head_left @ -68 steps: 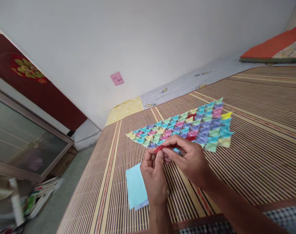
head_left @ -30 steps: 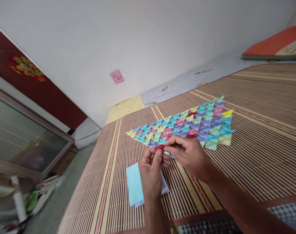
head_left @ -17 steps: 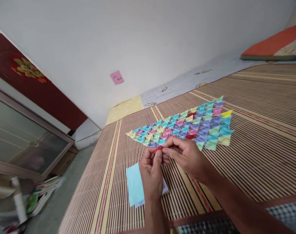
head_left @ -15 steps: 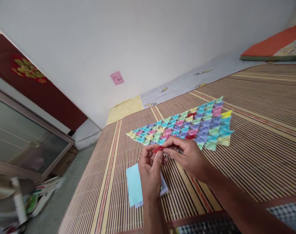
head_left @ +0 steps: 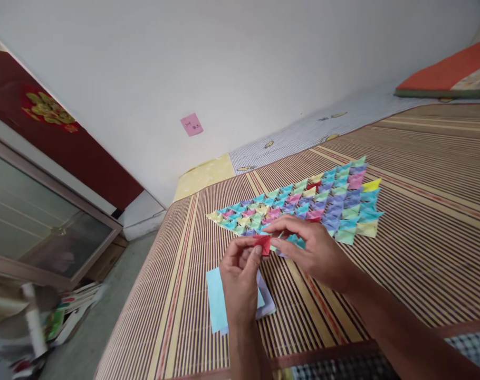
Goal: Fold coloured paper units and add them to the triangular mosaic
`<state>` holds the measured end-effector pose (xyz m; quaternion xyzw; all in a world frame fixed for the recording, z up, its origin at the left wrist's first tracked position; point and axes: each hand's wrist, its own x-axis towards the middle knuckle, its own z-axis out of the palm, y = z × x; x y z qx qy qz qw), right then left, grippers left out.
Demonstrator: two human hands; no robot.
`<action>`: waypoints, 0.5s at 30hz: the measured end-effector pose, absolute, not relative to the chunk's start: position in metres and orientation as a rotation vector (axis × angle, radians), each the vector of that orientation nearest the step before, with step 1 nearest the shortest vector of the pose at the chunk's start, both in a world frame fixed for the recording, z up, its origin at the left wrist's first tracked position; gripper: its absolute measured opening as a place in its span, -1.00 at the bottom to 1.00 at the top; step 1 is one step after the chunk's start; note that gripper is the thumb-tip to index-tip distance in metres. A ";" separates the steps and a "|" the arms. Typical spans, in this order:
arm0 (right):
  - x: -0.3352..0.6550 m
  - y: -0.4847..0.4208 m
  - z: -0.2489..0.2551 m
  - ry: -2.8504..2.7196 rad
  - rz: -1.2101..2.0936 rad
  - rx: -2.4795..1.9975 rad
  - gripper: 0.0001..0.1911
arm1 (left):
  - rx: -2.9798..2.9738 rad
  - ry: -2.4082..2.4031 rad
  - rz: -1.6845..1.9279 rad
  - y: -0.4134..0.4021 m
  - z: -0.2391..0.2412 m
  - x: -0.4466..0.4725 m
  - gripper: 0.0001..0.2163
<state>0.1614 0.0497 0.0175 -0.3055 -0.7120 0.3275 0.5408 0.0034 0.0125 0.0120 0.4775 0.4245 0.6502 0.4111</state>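
A small piece of folded red paper (head_left: 265,246) is pinched between the thumb and fingers of my left hand (head_left: 242,269). My right hand (head_left: 317,250) hovers at the paper's right edge, thumb and forefinger apart with nothing visible between them. Just beyond both hands, many small folded paper pieces in blue, green, purple, pink, yellow and red lie joined in a long triangular sheet (head_left: 335,203). Under my left wrist is a stack of light blue and lilac paper (head_left: 217,301), partly hidden by the forearm.
A striped bamboo mat (head_left: 176,295) covers the bed up to the white wall (head_left: 264,68), where a pink note (head_left: 191,124) is stuck. Folded orange bedding (head_left: 445,74) lies at the far right. To the left are a glass-paned door (head_left: 38,221) and clutter on the floor (head_left: 66,316).
The red paper has turned and shows a flatter, squarer face. My right thumb and forefinger have parted from it and moved slightly right; my left hand still grips it.
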 end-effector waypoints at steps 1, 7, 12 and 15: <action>0.162 0.050 0.018 -1.692 0.730 -0.708 -0.88 | 1.215 1.073 1.638 0.012 0.012 0.004 -0.91; 0.158 0.049 0.017 -1.747 0.581 -0.614 -0.87 | 1.359 1.088 1.626 0.011 0.013 0.007 -0.97; 0.153 0.046 0.017 -1.749 0.578 -0.631 -0.82 | 1.398 1.102 1.630 0.013 0.010 0.008 -0.98; 0.153 0.045 0.019 -1.723 0.594 -0.654 -0.82 | 1.385 1.091 1.649 0.013 0.008 0.009 -0.97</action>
